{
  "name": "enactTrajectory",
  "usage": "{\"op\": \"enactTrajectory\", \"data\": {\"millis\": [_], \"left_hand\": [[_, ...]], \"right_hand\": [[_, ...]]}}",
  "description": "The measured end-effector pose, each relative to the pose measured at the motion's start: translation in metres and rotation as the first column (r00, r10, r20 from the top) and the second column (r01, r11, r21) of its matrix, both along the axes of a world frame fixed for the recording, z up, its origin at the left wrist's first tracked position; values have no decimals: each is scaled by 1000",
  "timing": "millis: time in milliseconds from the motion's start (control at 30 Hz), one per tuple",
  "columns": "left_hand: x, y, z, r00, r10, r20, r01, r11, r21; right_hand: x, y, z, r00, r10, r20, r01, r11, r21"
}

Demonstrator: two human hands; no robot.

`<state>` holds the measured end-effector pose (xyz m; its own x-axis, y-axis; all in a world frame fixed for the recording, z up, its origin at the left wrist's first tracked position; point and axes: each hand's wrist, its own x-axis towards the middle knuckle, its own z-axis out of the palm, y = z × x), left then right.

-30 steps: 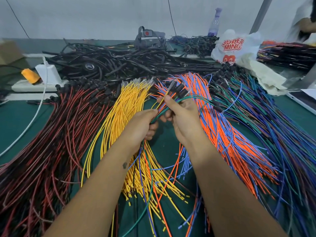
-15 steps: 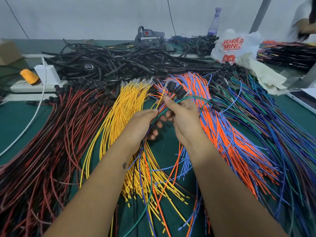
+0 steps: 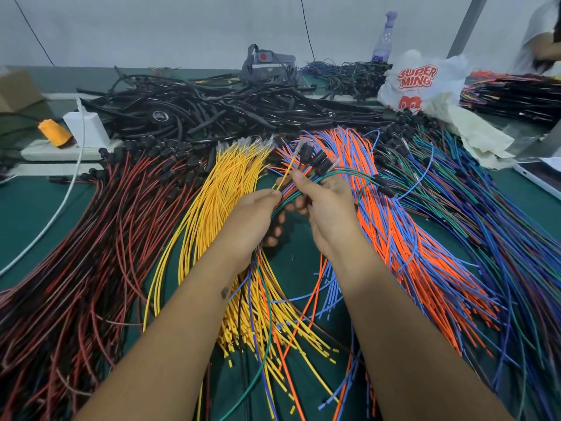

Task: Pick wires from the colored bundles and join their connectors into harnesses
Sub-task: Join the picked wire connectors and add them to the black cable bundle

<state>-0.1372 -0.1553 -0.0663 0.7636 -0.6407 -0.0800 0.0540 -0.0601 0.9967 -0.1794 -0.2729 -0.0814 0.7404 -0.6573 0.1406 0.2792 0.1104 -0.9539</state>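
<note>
Broadly, a green table (image 3: 36, 214) fills the frame, fanned with four coloured wire bundles: the red-and-black bundle (image 3: 91, 253) at lower left, the yellow bundle (image 3: 218, 189) left of centre, the orange-and-blue bundle (image 3: 403, 238) right of centre, and the blue-and-green bundle (image 3: 501, 226) at far right. Behind them, across the upper middle, lies a heap of black cables (image 3: 212, 107). One white plastic bag (image 3: 422, 80) at upper right reads "SUPER MING" in red letters; one clear bottle (image 3: 384, 41) stands just behind it. At upper left sits one white power strip (image 3: 60, 148) carrying a white charger (image 3: 86, 127) and an orange plug (image 3: 54, 132). At centre, two hands meet over the table: the left hand (image 3: 252, 220) grips a small sheaf of picked wires (image 3: 291, 196), while the right hand (image 3: 328, 214) pinches the same sheaf just below its black connectors (image 3: 318, 158), which point toward the top of the frame.
</note>
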Motion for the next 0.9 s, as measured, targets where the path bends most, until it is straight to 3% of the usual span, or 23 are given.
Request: {"op": "enactTrajectory", "data": {"millis": [233, 400, 533, 700, 900], "left_hand": [[1, -1, 1, 999, -38, -34, 38, 999, 12], [-2, -2, -2, 996, -36, 81, 32, 998, 58], [-2, -2, -3, 997, -32, 77, 30, 999, 17], [-3, -1, -3, 992, -64, 108, 59, 997, 53], [0, 12, 14, 960, -229, -161, 228, 973, -26]], "right_hand": [[-1, 1, 1, 1000, -11, -17, 10, 998, -54], [-2, 8, 4, 1000, 9, 0, -9, 992, -129], [-3, 8, 3, 997, 63, -46, -71, 978, -197], [-3, 4, 1, 997, 18, -69, -33, 972, -231], [-7, 5, 11, 998, -61, -35, 54, 986, -159]]}}
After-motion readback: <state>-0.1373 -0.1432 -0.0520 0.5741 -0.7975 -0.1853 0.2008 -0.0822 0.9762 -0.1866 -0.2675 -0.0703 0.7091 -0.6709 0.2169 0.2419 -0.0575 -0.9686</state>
